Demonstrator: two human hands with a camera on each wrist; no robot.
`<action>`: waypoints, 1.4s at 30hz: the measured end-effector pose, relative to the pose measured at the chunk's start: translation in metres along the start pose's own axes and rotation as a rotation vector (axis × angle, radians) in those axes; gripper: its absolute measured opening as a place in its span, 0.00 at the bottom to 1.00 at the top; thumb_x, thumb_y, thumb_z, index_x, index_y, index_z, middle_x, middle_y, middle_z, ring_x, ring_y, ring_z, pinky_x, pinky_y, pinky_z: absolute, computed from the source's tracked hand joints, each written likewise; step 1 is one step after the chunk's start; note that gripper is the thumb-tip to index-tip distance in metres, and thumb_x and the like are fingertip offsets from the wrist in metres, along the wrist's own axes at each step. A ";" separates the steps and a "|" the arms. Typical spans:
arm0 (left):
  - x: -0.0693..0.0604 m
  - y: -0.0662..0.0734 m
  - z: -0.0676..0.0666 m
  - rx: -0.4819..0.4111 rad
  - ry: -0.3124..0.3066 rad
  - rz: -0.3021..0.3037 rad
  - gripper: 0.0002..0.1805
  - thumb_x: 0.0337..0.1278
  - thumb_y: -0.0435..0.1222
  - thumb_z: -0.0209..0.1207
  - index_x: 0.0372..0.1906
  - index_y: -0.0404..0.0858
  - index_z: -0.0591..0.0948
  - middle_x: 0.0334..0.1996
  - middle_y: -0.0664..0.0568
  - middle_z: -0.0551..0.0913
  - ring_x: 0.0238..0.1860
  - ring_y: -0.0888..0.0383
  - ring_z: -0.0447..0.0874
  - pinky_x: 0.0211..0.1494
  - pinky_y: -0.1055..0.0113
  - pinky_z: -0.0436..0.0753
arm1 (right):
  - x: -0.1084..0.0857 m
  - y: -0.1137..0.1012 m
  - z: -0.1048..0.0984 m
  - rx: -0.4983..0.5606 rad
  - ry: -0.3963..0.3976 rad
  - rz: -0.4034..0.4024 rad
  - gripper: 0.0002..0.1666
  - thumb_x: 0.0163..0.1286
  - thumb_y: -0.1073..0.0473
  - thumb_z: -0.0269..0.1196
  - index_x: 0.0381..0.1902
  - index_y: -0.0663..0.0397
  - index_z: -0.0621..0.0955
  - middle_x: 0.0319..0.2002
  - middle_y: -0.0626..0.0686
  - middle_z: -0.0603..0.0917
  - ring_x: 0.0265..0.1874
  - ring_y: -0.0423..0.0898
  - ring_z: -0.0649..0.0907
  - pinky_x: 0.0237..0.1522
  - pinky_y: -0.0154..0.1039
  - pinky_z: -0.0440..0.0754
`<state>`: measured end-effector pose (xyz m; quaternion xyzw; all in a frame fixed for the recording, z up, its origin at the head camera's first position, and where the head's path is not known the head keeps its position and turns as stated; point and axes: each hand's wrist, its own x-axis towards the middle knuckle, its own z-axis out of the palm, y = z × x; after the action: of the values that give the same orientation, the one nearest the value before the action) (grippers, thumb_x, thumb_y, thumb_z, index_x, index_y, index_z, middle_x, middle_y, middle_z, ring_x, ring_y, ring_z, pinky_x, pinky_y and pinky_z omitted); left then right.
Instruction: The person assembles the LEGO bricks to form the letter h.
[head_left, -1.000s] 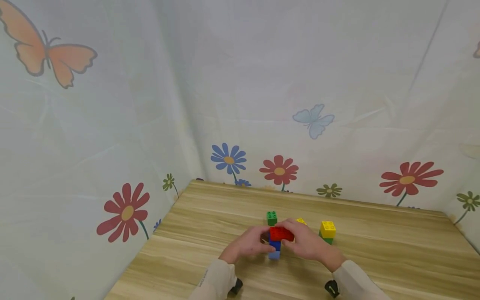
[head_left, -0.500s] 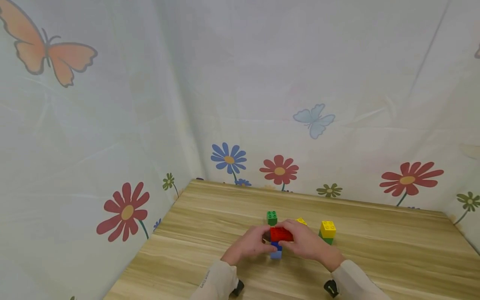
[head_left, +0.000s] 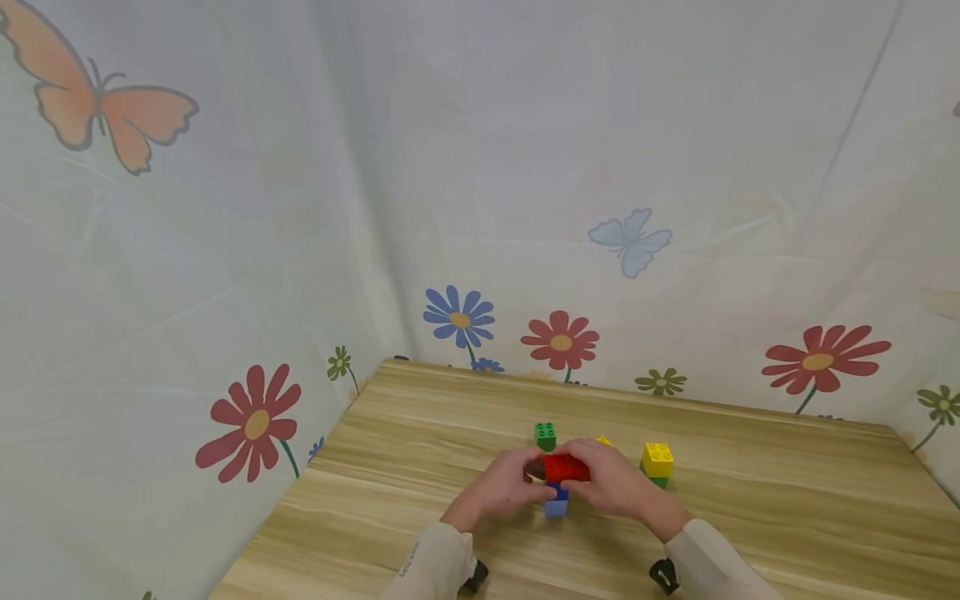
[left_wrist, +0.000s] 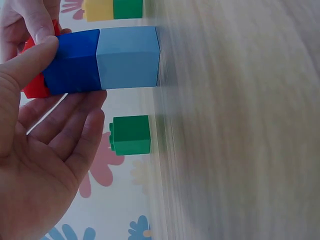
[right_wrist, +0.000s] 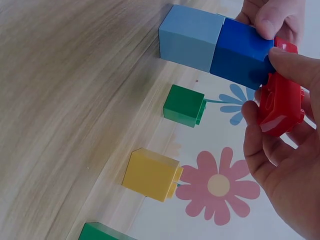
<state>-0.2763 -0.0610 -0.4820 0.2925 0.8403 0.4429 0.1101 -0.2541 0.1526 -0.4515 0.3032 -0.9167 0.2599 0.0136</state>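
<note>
A small tower of toy building bricks stands on the table between both hands in the head view. Its bottom is a light blue brick [left_wrist: 127,57], with a dark blue brick [left_wrist: 75,62] above. Crosswise on top sits a longer red brick [right_wrist: 281,105], one end jutting out to the right. My left hand [head_left: 498,487] pinches the dark blue brick, thumb on its near face and fingers behind. My right hand [head_left: 618,479] grips the red brick's jutting end, its thumb at the seam with the dark blue one. Fingers partly cover the red brick.
Behind the tower stands a green brick [head_left: 545,436]. A yellow brick [right_wrist: 151,175] is partly hidden behind the right hand in the head view. Farther right, another yellow brick [head_left: 657,460] sits on a green one [head_left: 656,482]. A flowered cloth [head_left: 480,208] borders the wooden table [head_left: 787,492].
The tower has shifted slightly to the right, along with the red brick and the fingers around it. Both hands keep their holds; the other bricks stay put.
</note>
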 end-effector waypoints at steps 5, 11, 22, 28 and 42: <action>-0.001 0.001 0.001 0.004 0.005 -0.004 0.16 0.54 0.43 0.66 0.49 0.52 0.79 0.41 0.67 0.81 0.42 0.68 0.79 0.47 0.71 0.77 | 0.000 0.001 0.001 -0.015 0.012 -0.006 0.24 0.61 0.53 0.68 0.55 0.45 0.77 0.51 0.44 0.78 0.45 0.42 0.76 0.47 0.41 0.79; -0.001 0.003 0.002 0.024 0.018 -0.008 0.16 0.54 0.43 0.66 0.48 0.51 0.79 0.40 0.67 0.81 0.41 0.69 0.79 0.46 0.72 0.77 | -0.001 -0.003 -0.001 -0.016 0.014 -0.007 0.24 0.60 0.54 0.68 0.55 0.44 0.78 0.50 0.44 0.79 0.44 0.40 0.76 0.47 0.40 0.78; 0.000 0.001 0.002 0.042 0.017 -0.004 0.15 0.54 0.43 0.66 0.48 0.51 0.79 0.40 0.67 0.81 0.41 0.70 0.79 0.48 0.68 0.78 | -0.002 -0.003 -0.002 -0.014 -0.002 -0.016 0.25 0.63 0.48 0.65 0.58 0.43 0.77 0.51 0.43 0.79 0.44 0.40 0.75 0.47 0.41 0.78; 0.000 0.001 0.002 0.037 0.013 -0.005 0.15 0.55 0.43 0.65 0.48 0.51 0.79 0.40 0.67 0.81 0.41 0.70 0.79 0.47 0.70 0.78 | -0.001 0.000 -0.002 -0.007 -0.004 -0.015 0.25 0.63 0.47 0.65 0.57 0.43 0.77 0.50 0.43 0.79 0.43 0.39 0.75 0.47 0.40 0.78; -0.001 0.002 0.001 0.025 0.006 -0.017 0.17 0.55 0.44 0.65 0.50 0.52 0.78 0.41 0.67 0.81 0.43 0.67 0.79 0.47 0.70 0.77 | 0.002 0.001 -0.007 0.079 -0.059 0.044 0.23 0.63 0.51 0.65 0.56 0.44 0.77 0.50 0.42 0.79 0.43 0.41 0.76 0.46 0.41 0.79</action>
<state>-0.2739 -0.0600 -0.4815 0.2855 0.8484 0.4325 0.1078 -0.2576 0.1557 -0.4455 0.2906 -0.9123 0.2869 -0.0314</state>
